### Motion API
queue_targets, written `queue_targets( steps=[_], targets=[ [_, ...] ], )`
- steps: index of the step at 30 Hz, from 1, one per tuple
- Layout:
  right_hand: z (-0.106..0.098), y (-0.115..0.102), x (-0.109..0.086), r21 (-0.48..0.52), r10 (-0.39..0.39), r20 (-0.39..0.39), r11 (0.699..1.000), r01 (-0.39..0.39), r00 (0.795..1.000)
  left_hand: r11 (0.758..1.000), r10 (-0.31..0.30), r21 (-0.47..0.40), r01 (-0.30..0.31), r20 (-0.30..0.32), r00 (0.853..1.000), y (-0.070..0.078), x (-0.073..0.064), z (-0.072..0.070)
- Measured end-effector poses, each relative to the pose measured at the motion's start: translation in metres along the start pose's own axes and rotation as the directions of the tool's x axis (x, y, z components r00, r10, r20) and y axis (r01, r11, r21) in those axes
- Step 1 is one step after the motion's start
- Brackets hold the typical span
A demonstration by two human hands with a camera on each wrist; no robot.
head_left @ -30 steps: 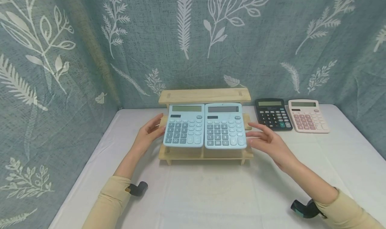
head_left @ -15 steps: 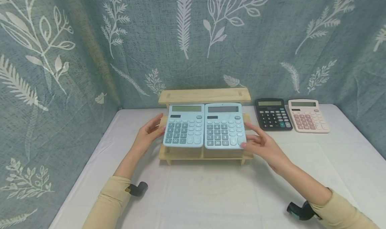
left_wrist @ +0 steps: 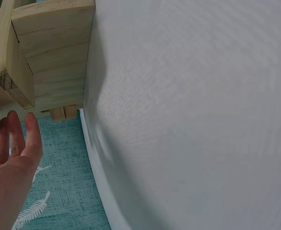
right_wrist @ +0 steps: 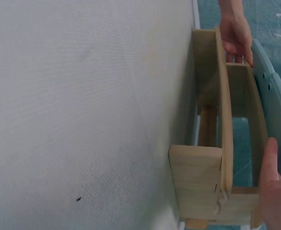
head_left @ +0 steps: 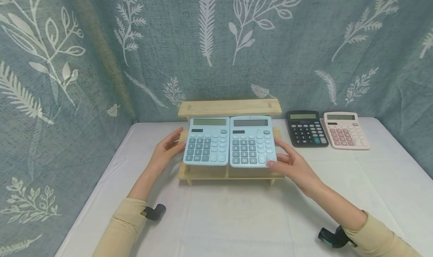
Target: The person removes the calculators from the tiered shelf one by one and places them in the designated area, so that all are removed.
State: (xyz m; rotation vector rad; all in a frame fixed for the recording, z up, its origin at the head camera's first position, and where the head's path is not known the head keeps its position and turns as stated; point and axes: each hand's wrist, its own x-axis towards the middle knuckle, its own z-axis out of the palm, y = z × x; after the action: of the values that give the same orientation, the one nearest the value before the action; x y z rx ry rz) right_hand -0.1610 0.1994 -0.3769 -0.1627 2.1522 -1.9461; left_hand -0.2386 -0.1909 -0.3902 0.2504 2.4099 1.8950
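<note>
"Pinching what, exactly, is the right hand [head_left: 294, 168]?"

"The right blue calculator [head_left: 253, 140], at its near right corner. The thumb lies over the front of that corner, and the other fingers are at the right edge, partly hidden."

"And where does that calculator sit?"

"On the wooden rack [head_left: 230, 107], in front of and below the top plank, right beside the left blue calculator [head_left: 207, 140]. Their long sides run close together; whether they touch, I can't tell. Both have their keys facing the head camera."

"What is the left hand [head_left: 163, 153] doing?"

"Its fingers are relaxed and nearly straight, wrapped round nothing, just off the left edge of the left blue calculator. (The left wrist view has its fingertips close to the end of the wood, but I can't judge contact there.)"

"Anything more on the table?"

"Yes, on the white cloth [head_left: 233, 215], to the right of the rack, a black calculator [head_left: 306, 127] and a pink calculator [head_left: 345, 131] lie next to each other, near the blue-green curtain [head_left: 169, 35] with its white leaf pattern."

"And the wrists?"

"A dark device [head_left: 155, 212] juts from the left cuff, and a similar one from the right."
</note>
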Motion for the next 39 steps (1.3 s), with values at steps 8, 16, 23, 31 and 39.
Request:
queue_targets(
  steps=[8,16,23,31,39],
  targets=[
    [0.0017,0.0004,-0.0003,0.053,-0.011,0.01,0.999,0.01,1.0,1.0,-0.001,0.001,0.001,0.001,1.0,-0.0001,0.0004,0.0002],
    [0.0021,0.0014,0.0008,0.112,-0.019,0.02,0.994,0.016,1.0,1.0,0.002,0.003,-0.002,0.001,1.0,0.0008,-0.0003,0.0005],
    [0.0016,0.0022,0.0004,0.173,-0.019,0.033,0.985,0.012,0.999,1.0,0.001,0.0,-0.001,0.001,1.0,0.0009,-0.0001,0.0009],
    [-0.0002,0.0023,-0.001,0.255,-0.013,0.043,0.967,0.001,0.999,1.0,0.0,0.003,0.0,0.002,1.0,0.0009,-0.0001,0.0009],
    [-0.0044,0.0013,-0.0034,0.363,-0.011,0.058,0.932,-0.011,0.998,1.0,0.0,-0.002,0.0,0.004,1.0,0.0006,-0.0004,0.0006]
  ],
)
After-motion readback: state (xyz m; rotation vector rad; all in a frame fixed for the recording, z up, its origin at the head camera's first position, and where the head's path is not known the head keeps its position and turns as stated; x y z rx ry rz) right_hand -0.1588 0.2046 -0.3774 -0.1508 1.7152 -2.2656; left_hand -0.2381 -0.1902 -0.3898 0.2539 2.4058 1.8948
